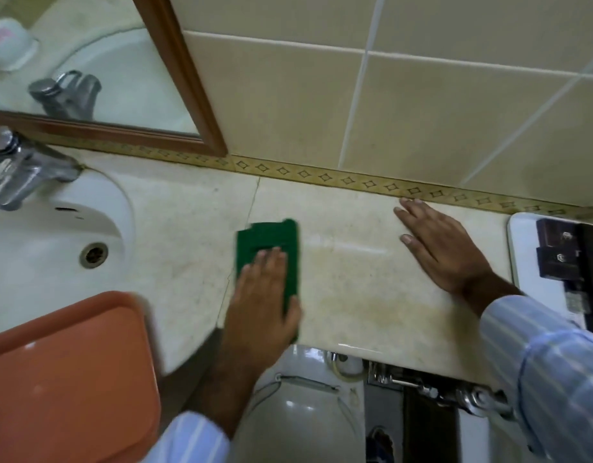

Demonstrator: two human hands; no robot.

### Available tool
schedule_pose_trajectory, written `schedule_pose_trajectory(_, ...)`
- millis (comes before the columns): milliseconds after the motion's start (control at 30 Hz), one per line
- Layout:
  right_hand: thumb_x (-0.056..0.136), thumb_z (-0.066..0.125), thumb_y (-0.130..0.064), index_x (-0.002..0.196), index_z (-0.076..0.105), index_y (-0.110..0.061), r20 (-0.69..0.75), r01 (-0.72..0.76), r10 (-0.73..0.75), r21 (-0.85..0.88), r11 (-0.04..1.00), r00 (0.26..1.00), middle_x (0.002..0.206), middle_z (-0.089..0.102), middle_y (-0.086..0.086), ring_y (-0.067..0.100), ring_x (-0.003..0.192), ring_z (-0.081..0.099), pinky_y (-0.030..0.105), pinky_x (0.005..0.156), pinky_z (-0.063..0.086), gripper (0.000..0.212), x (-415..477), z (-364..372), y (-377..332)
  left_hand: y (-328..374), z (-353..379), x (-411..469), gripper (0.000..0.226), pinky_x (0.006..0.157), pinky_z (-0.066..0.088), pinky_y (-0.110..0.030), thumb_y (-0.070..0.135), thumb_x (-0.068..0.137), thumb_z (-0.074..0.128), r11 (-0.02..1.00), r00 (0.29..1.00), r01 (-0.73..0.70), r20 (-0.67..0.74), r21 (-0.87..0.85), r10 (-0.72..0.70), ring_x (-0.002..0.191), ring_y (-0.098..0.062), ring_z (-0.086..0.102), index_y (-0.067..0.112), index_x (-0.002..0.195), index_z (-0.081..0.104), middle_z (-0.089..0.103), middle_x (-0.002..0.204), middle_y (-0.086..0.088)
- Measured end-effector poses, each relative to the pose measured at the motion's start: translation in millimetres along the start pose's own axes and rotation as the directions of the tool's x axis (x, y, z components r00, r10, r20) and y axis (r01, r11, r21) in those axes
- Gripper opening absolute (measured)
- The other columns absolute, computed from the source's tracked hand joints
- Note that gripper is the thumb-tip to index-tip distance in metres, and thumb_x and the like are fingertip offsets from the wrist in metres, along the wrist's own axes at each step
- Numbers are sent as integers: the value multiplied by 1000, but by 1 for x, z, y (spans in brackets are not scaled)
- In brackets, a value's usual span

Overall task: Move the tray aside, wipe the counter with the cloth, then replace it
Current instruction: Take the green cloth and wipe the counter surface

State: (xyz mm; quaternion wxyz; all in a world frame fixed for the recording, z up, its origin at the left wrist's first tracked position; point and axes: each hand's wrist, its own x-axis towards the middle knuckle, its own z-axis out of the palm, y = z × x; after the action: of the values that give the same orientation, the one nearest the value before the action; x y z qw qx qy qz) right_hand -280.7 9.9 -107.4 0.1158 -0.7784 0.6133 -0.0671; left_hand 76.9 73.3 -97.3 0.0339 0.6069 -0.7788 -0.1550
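A green cloth [268,238] lies flat on the beige stone counter [355,302], just right of the basin. My left hand [261,295] presses down on the cloth's near half, thumb hooked around its right edge. My right hand [445,248] rests palm-down on the bare counter further right, fingers spread and pointing toward the back wall, holding nothing. A white tray [525,262] carrying dark boxes sits at the counter's far right end, just beyond my right wrist. An orange tray [71,362] fills the lower left, over the basin's near edge.
A white basin [38,248] with a chrome tap [24,168] is set into the counter's left part. A wood-framed mirror [121,61] and a tiled wall stand behind. Below the counter's front edge are a toilet [305,412] and pipe fittings [455,392].
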Motion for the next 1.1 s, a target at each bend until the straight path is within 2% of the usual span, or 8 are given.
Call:
schedule_pose_trajectory(100, 106, 29, -43, 160, 27, -26, -9, -1, 1, 0, 1000, 1000, 169, 24, -4, 17, 157, 19, 42, 122, 26, 56, 2, -1, 1, -43, -11, 9, 73, 123, 23, -52, 41, 98, 32, 936, 928, 349, -151, 40, -340, 152, -37, 26, 0, 158, 24, 28, 165, -19)
schedule_pose_trajectory(200, 107, 28, -43, 160, 27, -26, -5, 1, -1, -2, 1000, 1000, 169, 24, -4, 17, 157, 19, 42, 122, 26, 56, 1, 0, 1, -35, -20, 72, 72, 123, 21, -54, 39, 97, 30, 913, 903, 407, -159, 24, -398, 152, -39, 25, -2, 157, 26, 29, 164, -20)
schedule_pose_trajectory(333, 107, 27, -43, 160, 27, -28, -12, -9, 10, 22, 1000, 1000, 169, 25, -6, 15, 157, 19, 45, 122, 26, 55, -1, 2, 0, 46, -3, 100, 73, 125, 19, -51, 39, 92, 33, 998, 992, 56, -116, 26, -53, 152, -34, 27, 6, 157, 27, 32, 164, -14)
schedule_pose_trajectory(500, 107, 26, -44, 159, 27, -29, -12, -15, 15, 26, 1000, 1000, 168, 25, -6, 15, 156, 20, 47, 121, 28, 54, 0, 0, -1, 63, 11, 2, 74, 127, 13, -45, 44, 97, 36, 953, 952, -302, 50, 34, 301, 158, -19, 10, 15, 162, 17, 16, 171, -1)
schedule_pose_trajectory(667, 107, 26, -43, 159, 27, -29, -9, -25, 25, 21, 999, 1000, 169, 24, -6, 15, 156, 20, 46, 122, 27, 54, -2, -2, 0, -34, -7, 0, 73, 126, 14, -48, 43, 97, 31, 985, 986, 150, -81, 82, -144, 156, -32, 18, 5, 159, 24, 21, 168, -13)
schedule_pose_trajectory(800, 108, 26, -41, 159, 27, -29, -7, -21, 21, 21, 1000, 1000, 169, 23, -7, 14, 157, 18, 42, 122, 23, 53, -2, -3, -2, -26, -15, 82, 74, 124, 17, -53, 42, 96, 24, 950, 944, 307, -149, 64, -295, 154, -38, 21, 1, 157, 27, 25, 167, -18)
schedule_pose_trajectory(1033, 109, 29, -33, 158, 33, -28, -56, 0, 3, 62, 998, 998, 167, 30, -5, 15, 155, 24, 38, 119, 25, 49, 0, 1, 4, 110, 23, 62, 70, 127, 12, -46, 43, 99, 33, 954, 954, -301, 7, 9, 301, 157, -26, 17, 11, 160, 24, 22, 169, -7)
schedule_pose_trajectory(1100, 109, 31, -29, 156, 38, -25, -57, 11, -6, 88, 996, 998, 164, 36, -3, 17, 153, 28, 33, 120, 24, 48, -1, 1, 6, 93, 11, 63, 66, 128, 10, -39, 44, 102, 33, 965, 978, -211, -26, -154, 209, 157, -22, 15, 13, 160, 24, 20, 169, -4)
